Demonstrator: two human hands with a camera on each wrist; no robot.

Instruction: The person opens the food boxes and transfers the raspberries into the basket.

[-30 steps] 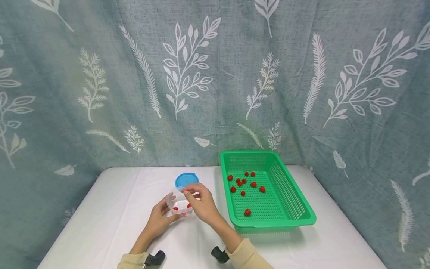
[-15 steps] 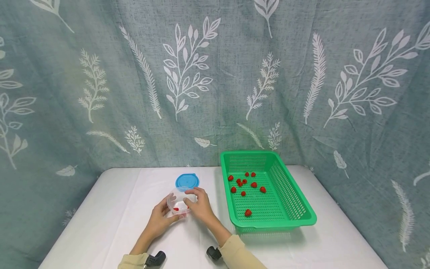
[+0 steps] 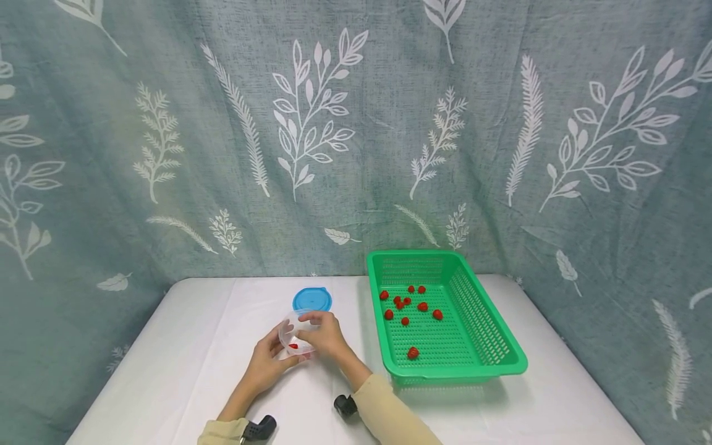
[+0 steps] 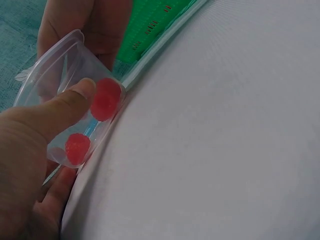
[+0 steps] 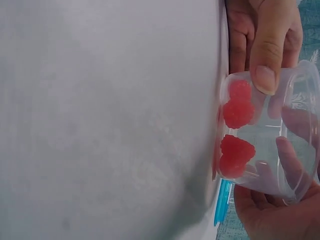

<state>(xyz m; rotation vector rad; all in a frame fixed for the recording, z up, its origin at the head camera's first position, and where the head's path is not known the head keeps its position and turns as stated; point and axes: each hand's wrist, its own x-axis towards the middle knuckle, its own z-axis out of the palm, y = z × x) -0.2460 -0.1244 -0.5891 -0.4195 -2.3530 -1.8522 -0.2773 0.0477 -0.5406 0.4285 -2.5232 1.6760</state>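
Observation:
A small clear plastic container [image 3: 285,339] stands on the white table, a few raspberries [image 5: 237,155] at its bottom. My left hand [image 3: 266,366] grips it from the left, thumb [image 4: 75,100] pressed along the near wall and fingers on the far side. From the right, my right hand [image 3: 328,340] reaches over the container's rim. Its thumb and fingers are spread apart, and I see nothing held between them; part of it shows only through the clear wall. A blue lid [image 3: 313,298] lies just behind the container.
On the right stands a green plastic basket [image 3: 456,372] with several raspberries [image 3: 413,353] scattered in it. A patterned grey-green cloth [image 3: 356,123] hangs behind the table [image 3: 167,383].
My right hand has moved left and lowered into the container's mouth, its thumb and fingers parting from a pinch. The left hand keeps its grip in place.

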